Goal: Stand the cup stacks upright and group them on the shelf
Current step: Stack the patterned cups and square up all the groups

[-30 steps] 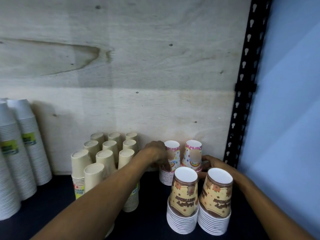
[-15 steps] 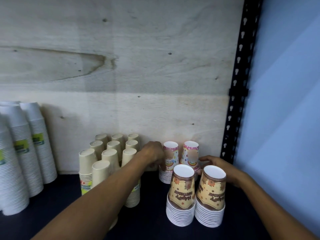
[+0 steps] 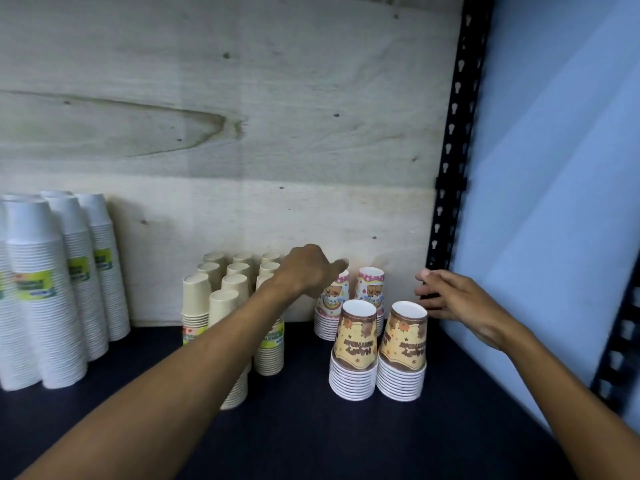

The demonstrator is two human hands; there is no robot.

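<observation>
**Both hands free above upright cup stacks**

A pale plywood back panel fills most of the view, with a black slotted post at its right edge and a blue wall beyond that. Below lies the dark shelf, which carries every stack.

At far left stand the white stacks, tall, upside down and pressed together, some with green labels. In the middle, against the panel, the beige stacks stand in tight rows, also upside down; the left forearm crosses in front of the nearer ones. To their right, near the panel, are two pink stacks, upright and side by side. Just in front of them stand two brown stacks, touching each other, their printed lettering inverted, white rims layered at the base.

The left hand hovers over the left pink stack, fingers extended toward the panel and hiding that stack's top; it grasps nothing, though whether a fingertip touches the cup I cannot tell. The right hand is held in the air just right of the pink and brown stacks, near the post, fingers loosely straight and pointing left, released and clear of every cup.
</observation>
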